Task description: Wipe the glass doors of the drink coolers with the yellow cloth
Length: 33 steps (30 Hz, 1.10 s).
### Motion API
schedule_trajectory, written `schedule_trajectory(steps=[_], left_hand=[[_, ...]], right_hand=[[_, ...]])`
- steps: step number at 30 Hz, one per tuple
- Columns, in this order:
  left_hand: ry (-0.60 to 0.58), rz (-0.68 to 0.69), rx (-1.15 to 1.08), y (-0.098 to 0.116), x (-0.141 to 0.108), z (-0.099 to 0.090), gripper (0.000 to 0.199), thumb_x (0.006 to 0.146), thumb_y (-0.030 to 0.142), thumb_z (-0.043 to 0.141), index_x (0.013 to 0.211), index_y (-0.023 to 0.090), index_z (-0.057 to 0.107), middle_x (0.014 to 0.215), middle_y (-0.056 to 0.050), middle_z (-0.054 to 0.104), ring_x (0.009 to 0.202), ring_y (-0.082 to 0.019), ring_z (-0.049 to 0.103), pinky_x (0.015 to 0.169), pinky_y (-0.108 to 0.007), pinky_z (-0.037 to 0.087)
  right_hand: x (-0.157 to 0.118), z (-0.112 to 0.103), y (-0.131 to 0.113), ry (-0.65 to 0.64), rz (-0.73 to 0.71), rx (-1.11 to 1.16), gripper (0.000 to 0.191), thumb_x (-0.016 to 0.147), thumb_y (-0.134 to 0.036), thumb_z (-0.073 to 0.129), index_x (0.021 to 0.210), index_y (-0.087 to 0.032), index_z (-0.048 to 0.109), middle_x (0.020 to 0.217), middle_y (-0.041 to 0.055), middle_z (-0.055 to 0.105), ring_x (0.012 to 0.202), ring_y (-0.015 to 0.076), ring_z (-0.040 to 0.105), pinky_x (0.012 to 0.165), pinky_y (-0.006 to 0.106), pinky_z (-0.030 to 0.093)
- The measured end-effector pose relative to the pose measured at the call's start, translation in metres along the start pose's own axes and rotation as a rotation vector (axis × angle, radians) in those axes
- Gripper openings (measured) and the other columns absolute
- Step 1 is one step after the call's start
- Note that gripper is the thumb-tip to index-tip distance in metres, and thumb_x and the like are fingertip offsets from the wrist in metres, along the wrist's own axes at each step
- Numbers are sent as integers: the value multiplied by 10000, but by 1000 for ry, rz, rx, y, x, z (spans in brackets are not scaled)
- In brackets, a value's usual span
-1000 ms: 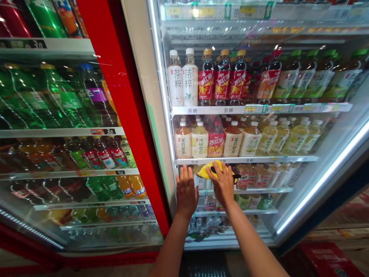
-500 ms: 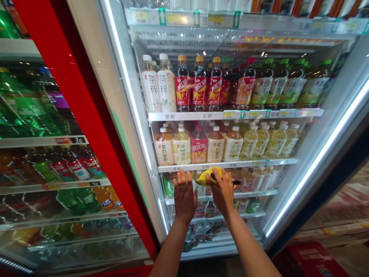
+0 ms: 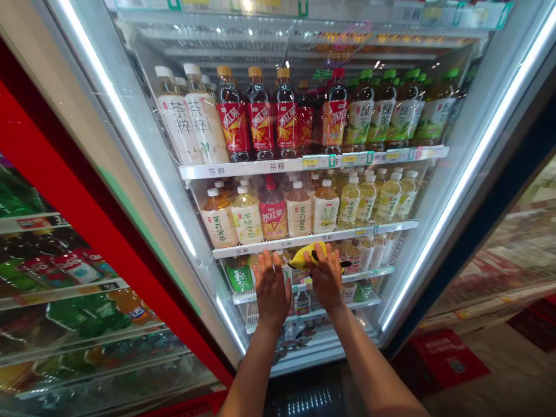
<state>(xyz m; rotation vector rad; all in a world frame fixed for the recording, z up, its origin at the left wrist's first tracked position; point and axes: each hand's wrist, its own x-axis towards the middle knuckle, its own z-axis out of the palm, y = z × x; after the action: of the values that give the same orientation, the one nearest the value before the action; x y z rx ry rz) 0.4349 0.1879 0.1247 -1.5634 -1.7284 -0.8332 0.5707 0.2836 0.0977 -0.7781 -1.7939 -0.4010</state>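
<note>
My right hand [image 3: 325, 277] is wrapped over a yellow cloth [image 3: 306, 256] with black parts, which pokes out on both sides of its fingers. To its left, my left hand [image 3: 273, 289] is raised with the fingers stretched and holds nothing. Both hands are in front of the glass-fronted drinks cooler, just below the shelf edge [image 3: 260, 248] that carries white-capped bottles. Behind the hands, the lower bottles are partly hidden, among them one with a green label [image 3: 240, 277].
Higher up, a shelf [image 3: 243, 168] bears red-labelled bottles [image 3: 260, 124] and green-capped bottles [image 3: 382, 113]. A red frame [image 3: 108, 220] borders another cooler at the left. Red boxes [image 3: 449, 359] lie on the floor at the lower right.
The view has turned and tilted, so the cooler appears shifted left and more of the right side shows. My right hand still grips the yellow cloth, and my left hand remains spread.
</note>
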Motion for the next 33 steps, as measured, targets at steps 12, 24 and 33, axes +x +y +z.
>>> schedule_trajectory(steps=[12, 24, 33], left_hand=[[-8, 28, -37, 41, 10, 17, 906, 953, 176, 576, 1649, 166, -3, 1698, -197, 173, 1568, -363, 185, 1249, -591, 281], [9, 116, -69, 87, 30, 36, 879, 963, 196, 570, 1650, 168, 23, 1697, -190, 172, 1566, -358, 192, 1254, -575, 294], [-8, 165, -96, 118, 35, 59, 876, 966, 170, 563, 1648, 180, 13, 1701, -173, 145, 1573, -343, 129, 1254, -583, 286]], right_hand=[[3, -6, 21, 0, 37, 7, 566, 963, -96, 461, 1471, -335, 539, 1633, 61, 411, 1575, 304, 206, 1220, 612, 303], [46, -18, 80, 173, 280, -28, 618, 983, -120, 403, 1587, -248, 375, 1676, 151, 296, 1587, 340, 129, 1203, 656, 305], [-9, -33, 160, 165, 270, -54, 651, 973, -69, 384, 1579, -306, 359, 1685, 119, 286, 1588, 304, 147, 1196, 658, 319]])
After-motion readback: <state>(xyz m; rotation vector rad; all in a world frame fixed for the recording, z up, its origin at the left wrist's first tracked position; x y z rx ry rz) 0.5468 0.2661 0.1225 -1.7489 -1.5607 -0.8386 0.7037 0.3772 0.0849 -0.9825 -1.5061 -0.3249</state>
